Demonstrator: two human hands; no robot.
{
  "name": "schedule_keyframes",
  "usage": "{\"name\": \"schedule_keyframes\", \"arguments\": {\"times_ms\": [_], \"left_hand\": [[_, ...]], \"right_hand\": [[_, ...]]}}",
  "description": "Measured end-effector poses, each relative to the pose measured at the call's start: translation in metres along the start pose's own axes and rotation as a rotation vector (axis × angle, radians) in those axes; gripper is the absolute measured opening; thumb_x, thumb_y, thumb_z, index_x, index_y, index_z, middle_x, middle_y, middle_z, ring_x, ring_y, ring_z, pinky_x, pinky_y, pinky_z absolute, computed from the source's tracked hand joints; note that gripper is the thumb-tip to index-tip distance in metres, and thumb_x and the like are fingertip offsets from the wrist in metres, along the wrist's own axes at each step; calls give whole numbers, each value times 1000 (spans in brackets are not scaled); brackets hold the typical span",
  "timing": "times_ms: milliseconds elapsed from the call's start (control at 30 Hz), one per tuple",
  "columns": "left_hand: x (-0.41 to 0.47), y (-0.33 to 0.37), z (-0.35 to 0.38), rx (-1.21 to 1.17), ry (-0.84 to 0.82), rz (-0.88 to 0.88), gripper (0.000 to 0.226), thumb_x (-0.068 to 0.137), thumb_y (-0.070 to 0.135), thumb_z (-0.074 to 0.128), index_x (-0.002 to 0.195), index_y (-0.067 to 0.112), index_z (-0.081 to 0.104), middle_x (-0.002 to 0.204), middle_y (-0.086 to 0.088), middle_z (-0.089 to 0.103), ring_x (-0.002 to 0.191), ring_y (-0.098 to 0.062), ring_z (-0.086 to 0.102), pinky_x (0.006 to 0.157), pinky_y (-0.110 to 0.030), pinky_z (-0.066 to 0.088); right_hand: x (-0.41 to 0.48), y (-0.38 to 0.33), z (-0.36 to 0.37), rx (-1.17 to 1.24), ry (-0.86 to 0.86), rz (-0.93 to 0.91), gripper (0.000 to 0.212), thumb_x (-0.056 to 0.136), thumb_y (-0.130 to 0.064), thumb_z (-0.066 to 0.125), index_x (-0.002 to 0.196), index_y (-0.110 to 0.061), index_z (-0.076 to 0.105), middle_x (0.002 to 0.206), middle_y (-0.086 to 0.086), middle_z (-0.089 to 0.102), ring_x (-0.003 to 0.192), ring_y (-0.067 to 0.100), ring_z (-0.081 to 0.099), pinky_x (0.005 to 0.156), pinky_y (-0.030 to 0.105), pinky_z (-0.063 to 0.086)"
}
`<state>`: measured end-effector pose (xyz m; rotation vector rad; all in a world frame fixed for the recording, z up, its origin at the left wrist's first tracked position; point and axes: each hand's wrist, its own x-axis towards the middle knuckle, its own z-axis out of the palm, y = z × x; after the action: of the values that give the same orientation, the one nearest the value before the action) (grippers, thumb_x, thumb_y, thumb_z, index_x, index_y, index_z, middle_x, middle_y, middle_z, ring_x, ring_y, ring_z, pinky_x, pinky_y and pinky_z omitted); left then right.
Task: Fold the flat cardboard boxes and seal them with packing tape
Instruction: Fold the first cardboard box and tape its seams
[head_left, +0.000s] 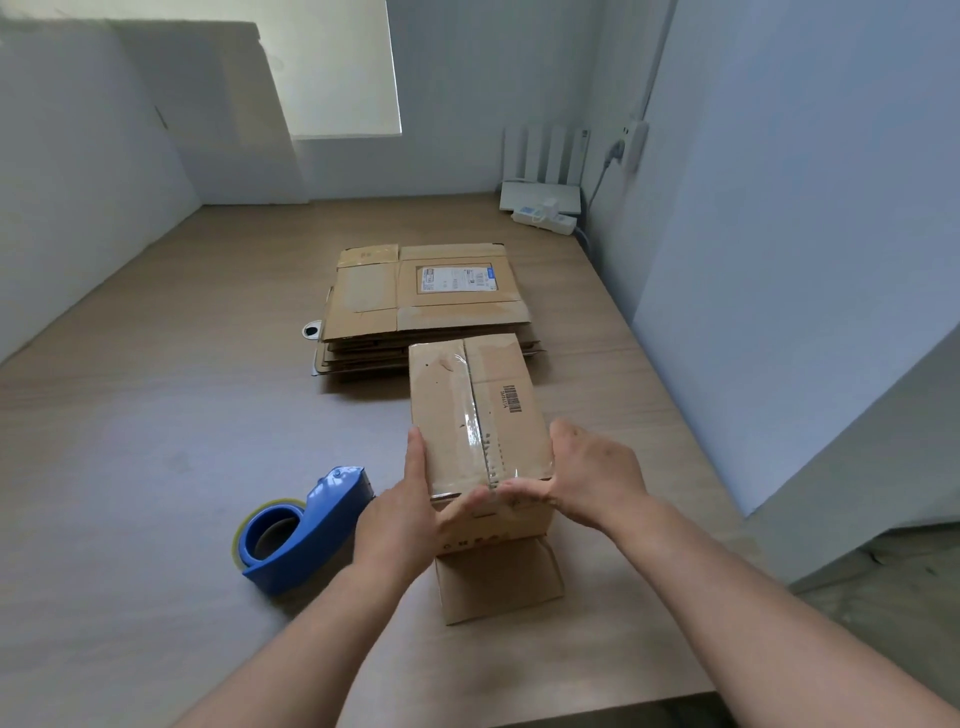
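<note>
Head view: nearest, an open flap (498, 584) of the taped cardboard box (478, 405) is spread on the wooden table (156, 415). The box is pressed between the left hand (400, 514) and right hand (595, 480), fingers straight and together along its sides, thumbs laid on its near top edge. A blue tape dispenser (306, 525) is set just left. Beyond, flattened boxes (426, 301) are stacked.

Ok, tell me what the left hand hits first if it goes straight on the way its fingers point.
The left hand points away along the left side of the taped box. Straight on, it likely meets the stack of flat cardboard boxes first; depth is unclear.
</note>
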<state>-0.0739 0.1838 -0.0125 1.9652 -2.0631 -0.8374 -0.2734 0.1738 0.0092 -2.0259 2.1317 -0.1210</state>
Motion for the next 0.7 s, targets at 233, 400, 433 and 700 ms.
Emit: {"name": "schedule_keyframes", "arguments": {"times_ms": [233,400,433,700], "left_hand": [[6,-7,-9,229,-37,150,81,94,58,34,150,28,-17,144,-2,47,111,-15,60,90,-30,50],[1,-37,-16,-73,-176,171,63,101,40,34,147,42,-8,147,-1,44,121,-10,52,104,-23,40],[-2,-41,-16,-194,-137,173,60,101,35,37,148,41,0,148,0,41,123,-6,48,102,-16,38],[-10,-40,-6,-452,246,107,37,91,20,62,127,21,56,117,6,66,108,-3,60,81,-4,43]], "right_hand": [[5,22,4,-31,-56,-231,48,84,-62,53,94,-18,35,98,1,54,83,17,47,67,28,29],[-6,45,28,131,127,-435,17,93,-25,54,99,-9,58,85,5,63,73,25,60,61,33,48],[-9,49,35,172,160,-426,14,90,-20,55,97,-9,62,82,6,66,69,25,63,58,34,52],[-25,19,27,316,347,-181,27,88,-44,62,94,-18,62,86,-7,63,76,11,57,63,27,47]]}}
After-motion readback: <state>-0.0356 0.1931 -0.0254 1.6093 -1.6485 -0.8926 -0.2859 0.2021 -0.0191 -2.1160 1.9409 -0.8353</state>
